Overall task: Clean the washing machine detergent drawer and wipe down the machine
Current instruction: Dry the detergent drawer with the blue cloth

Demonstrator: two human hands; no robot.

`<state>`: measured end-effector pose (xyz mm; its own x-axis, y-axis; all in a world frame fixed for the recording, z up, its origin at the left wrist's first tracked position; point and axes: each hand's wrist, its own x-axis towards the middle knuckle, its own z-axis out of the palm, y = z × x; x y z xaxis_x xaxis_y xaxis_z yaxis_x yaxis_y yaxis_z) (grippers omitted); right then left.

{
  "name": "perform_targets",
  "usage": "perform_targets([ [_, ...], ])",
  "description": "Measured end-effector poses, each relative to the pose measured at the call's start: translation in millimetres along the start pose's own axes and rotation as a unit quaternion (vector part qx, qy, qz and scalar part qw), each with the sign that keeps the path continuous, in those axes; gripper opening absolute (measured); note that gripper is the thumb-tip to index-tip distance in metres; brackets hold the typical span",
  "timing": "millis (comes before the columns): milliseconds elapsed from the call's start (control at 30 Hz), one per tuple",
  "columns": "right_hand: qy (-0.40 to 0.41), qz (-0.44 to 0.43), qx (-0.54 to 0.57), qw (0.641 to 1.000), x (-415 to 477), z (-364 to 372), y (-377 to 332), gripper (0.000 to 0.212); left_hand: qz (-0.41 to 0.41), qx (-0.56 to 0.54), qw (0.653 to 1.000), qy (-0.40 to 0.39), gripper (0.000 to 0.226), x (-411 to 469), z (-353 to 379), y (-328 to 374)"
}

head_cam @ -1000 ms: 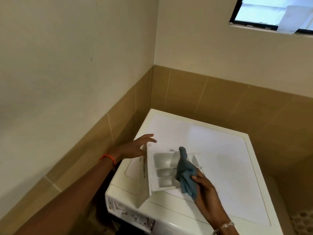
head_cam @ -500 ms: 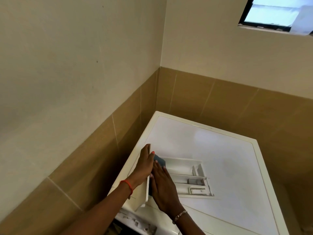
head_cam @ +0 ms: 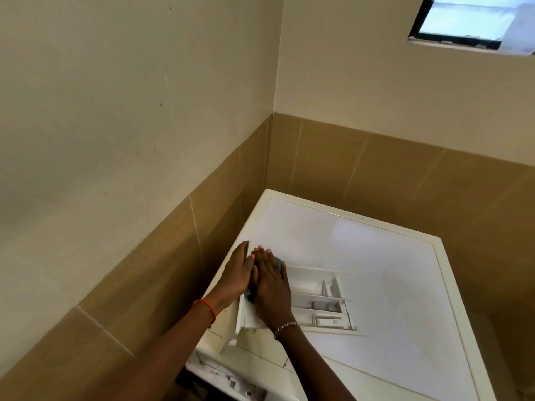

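A beige wall [head_cam: 101, 111] with a band of brown tiles [head_cam: 144, 270] along its lower part fills the left side. The left hand [head_cam: 236, 273], with an orange band [head_cam: 207, 306] on its wrist, lies against the outer left face of the detergent drawer's front panel; its fingers are straight and pressed together, pointing to the far side, and the thumb lies along the panel's top edge. The detergent drawer [head_cam: 318, 299] is out of the machine and rests on the washing machine [head_cam: 376, 256] lid, near its near left corner, with the front panel standing up at the left and the white compartments open to the right. Just right of the left hand, and touching it, the right hand [head_cam: 270, 287], with a beaded bracelet [head_cam: 285, 326] on its wrist, lies flat with its fingers straight and close together. It presses a blue cloth [head_cam: 278, 263] against the inner side of the panel, and only the cloth's edges show round the hand. The white machine stands in the corner of the room, and its front panel shows at the near edge. A window [head_cam: 469, 21] sits high on the far wall at the upper right.
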<state>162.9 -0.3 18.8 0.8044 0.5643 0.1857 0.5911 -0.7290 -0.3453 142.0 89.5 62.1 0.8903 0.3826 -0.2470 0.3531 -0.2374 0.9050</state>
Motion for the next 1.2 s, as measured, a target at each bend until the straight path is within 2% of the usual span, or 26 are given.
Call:
perform_targets([
  [67, -0.026, 0.008, 0.017, 0.999, 9, -5, 8, 0.051, 0.007, 0.016, 1.0, 0.001, 0.05, -1, -1, 1],
  [233, -0.031, 0.01, -0.01, 0.999, 10, -16, 47, 0.042, 0.024, 0.063, 0.998, 0.005, 0.05, -3, 2, 1],
  [267, -0.029, 0.016, 0.002, 0.999, 9, -18, 54, 0.045, 0.027, 0.07, 0.997, 0.01, 0.05, -3, 2, 1],
  [333, -0.032, 0.021, -0.003, 0.999, 6, -23, 67, 0.073, 0.03, 0.069, 0.997, 0.017, 0.05, -2, 3, 0],
  [400, -0.03, 0.026, -0.011, 0.999, 4, -25, 84, 0.08, 0.032, 0.07, 0.997, 0.02, 0.05, -2, 4, 0],
  [467, -0.034, 0.034, -0.015, 0.999, 1, -29, 98, 0.073, 0.035, 0.072, 0.996, 0.023, 0.049, -1, 4, -1],
  [567, -0.046, 0.058, -0.03, 0.997, -4, -35, 121, 0.039, 0.041, 0.068, 0.996, 0.03, 0.048, -1, 4, -3],
  [667, -0.019, 0.076, -0.014, 0.997, -12, -38, 144, 0.038, 0.042, 0.066, 0.996, 0.034, 0.047, -1, 5, -4],
  [733, -0.016, 0.068, 0.015, 0.997, -14, -36, 156, 0.038, 0.044, 0.067, 0.996, 0.036, 0.047, -1, 6, -3],
  [833, 0.027, 0.122, 0.131, 0.984, -15, -33, 153, 0.013, 0.04, 0.064, 0.996, 0.043, 0.047, -1, 7, -2],
  [933, 0.117, 0.17, 0.235, 0.95, -15, -30, 143, 0.026, 0.041, 0.066, 0.996, 0.042, 0.047, 0, 6, -2],
  [1000, 0.167, 0.215, 0.302, 0.913, -13, -28, 142, 0.024, 0.039, 0.068, 0.996, 0.04, 0.047, 0, 5, -2],
  [1033, 0.204, 0.259, 0.354, 0.875, -11, -29, 143, 0.02, 0.039, 0.069, 0.996, 0.041, 0.047, 0, 4, -2],
  [1100, 0.244, 0.356, 0.462, 0.775, -9, -34, 152, 0.023, 0.036, 0.064, 0.996, 0.043, 0.047, -1, 4, -2],
  [1200, 0.219, 0.412, 0.586, 0.662, -18, -52, 168, 0.033, 0.03, 0.051, 0.997, 0.051, 0.046, -2, 4, -3],
])
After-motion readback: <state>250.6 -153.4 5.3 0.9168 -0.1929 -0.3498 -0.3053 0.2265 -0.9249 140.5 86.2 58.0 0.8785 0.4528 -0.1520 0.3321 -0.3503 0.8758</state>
